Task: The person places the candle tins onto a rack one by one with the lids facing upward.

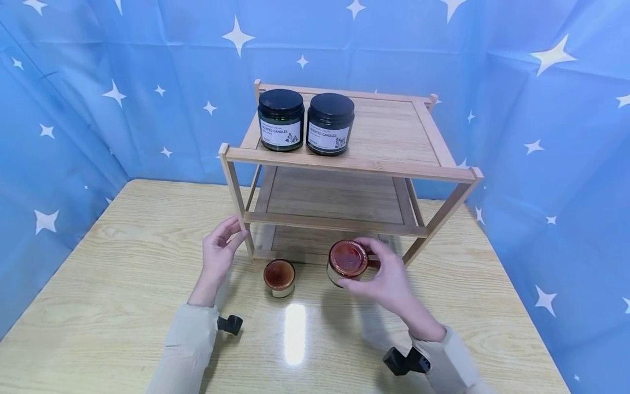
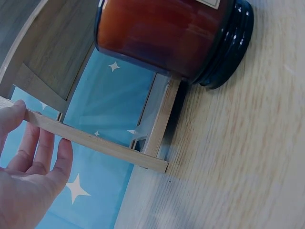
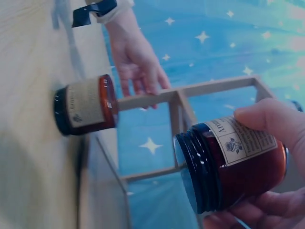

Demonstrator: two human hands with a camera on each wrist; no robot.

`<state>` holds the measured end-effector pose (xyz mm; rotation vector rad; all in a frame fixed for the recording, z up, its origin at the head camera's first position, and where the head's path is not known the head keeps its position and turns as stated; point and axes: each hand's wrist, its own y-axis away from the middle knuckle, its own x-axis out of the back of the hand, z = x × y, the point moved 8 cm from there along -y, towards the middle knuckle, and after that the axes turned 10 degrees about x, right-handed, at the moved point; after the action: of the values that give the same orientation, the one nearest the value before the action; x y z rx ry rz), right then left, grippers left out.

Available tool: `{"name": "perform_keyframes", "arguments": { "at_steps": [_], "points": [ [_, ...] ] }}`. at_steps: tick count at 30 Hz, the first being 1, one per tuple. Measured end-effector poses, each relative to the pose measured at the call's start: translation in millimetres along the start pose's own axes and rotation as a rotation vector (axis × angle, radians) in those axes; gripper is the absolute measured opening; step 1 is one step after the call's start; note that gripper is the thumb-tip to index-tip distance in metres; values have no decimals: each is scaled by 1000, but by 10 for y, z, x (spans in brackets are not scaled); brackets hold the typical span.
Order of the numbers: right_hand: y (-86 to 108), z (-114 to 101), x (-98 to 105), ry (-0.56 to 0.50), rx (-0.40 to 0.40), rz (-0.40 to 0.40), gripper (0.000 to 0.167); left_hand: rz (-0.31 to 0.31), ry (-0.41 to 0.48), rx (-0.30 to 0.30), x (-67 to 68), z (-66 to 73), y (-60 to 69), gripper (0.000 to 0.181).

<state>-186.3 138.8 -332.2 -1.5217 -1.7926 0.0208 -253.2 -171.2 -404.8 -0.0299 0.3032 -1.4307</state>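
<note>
My left hand [image 1: 220,251] grips the front left leg of a wooden shelf rack [image 1: 351,162]; the left wrist view shows the thumb on one side of the leg [image 2: 95,142] and fingers on the other. With my right hand [image 1: 386,276] I hold an amber candle jar [image 1: 348,260] by its sides, above the table before the rack. Its dark lid [image 3: 195,167] points down toward the table and its label is partly under my thumb. A second amber candle jar [image 1: 279,276] stands upside down on its lid, between my hands.
Two dark green scented candle jars [image 1: 280,120] with black lids stand side by side on the rack's top shelf, toward the left. Lower shelves [image 1: 334,194] lie beneath. A blue star-patterned curtain [image 1: 162,109] hangs behind and beside the wooden table [image 1: 123,306].
</note>
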Motion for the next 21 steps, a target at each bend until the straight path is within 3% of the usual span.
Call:
{"name": "perform_keyframes", "arguments": {
  "at_steps": [7, 21],
  "points": [
    [-63, -137, 226, -1, -20, -7, 63, 1, 5, -1, 0, 10, 4, 46],
    [-178, -416, 601, -56, 19, 45, 62, 6, 15, 2, 2, 1, -5, 50]
  ]
}}
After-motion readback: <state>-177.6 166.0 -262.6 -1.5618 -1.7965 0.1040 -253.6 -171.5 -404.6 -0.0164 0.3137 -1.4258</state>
